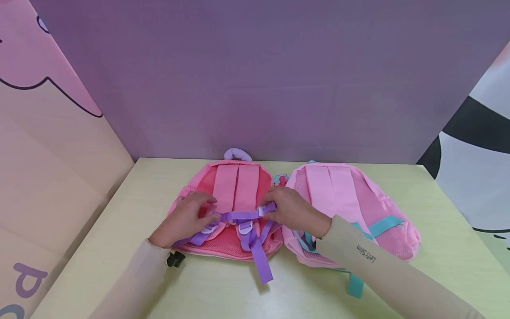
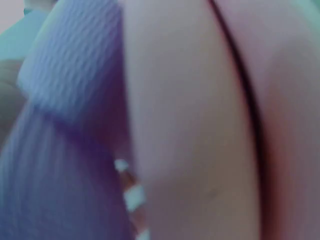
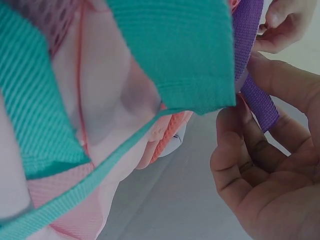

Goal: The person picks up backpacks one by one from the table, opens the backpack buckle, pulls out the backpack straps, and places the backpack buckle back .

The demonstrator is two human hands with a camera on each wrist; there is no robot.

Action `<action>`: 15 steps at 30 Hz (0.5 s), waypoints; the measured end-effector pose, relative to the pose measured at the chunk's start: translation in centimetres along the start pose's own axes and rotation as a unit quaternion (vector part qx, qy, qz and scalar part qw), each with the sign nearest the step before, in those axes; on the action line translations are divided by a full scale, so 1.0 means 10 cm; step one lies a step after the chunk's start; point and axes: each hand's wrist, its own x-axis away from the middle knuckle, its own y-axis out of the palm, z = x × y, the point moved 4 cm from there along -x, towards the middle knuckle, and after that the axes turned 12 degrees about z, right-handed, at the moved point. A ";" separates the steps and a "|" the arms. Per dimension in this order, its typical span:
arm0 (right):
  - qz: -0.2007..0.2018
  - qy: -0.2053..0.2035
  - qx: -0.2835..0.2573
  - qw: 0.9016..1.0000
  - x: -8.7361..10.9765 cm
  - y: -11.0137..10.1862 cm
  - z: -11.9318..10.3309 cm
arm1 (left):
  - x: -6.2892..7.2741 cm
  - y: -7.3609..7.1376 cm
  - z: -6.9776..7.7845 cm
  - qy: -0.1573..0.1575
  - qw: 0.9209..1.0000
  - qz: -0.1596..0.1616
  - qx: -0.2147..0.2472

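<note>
A coral-pink backpack (image 1: 207,186) lies back side up on the table, its purple chest strap (image 1: 241,215) stretched across between both hands. My right hand (image 1: 292,208) pinches the strap's right end near a white buckle (image 1: 261,212); in the right wrist view, thumb and fingers meet on the purple webbing (image 3: 260,102). At the strap's left end, my left hand (image 1: 187,219) holds it with the thumb along the webbing, the other fingertips partly hidden. The left wrist view is blurred, with purple webbing (image 2: 60,175) close to the lens.
A light pink backpack (image 1: 334,190) with teal straps (image 1: 385,226) lies right beside the coral one, under my right forearm. Loose purple strap (image 1: 260,263) hangs over the front onto the pale table (image 1: 223,297). A purple wall (image 1: 279,88) stands behind.
</note>
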 end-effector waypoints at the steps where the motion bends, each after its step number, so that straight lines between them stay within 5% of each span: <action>1: -0.002 0.001 0.000 1.000 0.00 0.00 0.00 | 0.01 -0.02 -0.04 -0.012 1.000 0.002 -0.021; 9: -0.013 -0.003 -0.004 1.000 -0.01 0.04 -0.03 | 0.04 -0.16 -0.30 -0.138 0.977 0.003 -0.161; 15: -0.018 0.003 -0.007 1.000 -0.01 0.06 -0.04 | 0.08 -0.20 -0.36 -0.157 0.974 -0.019 -0.160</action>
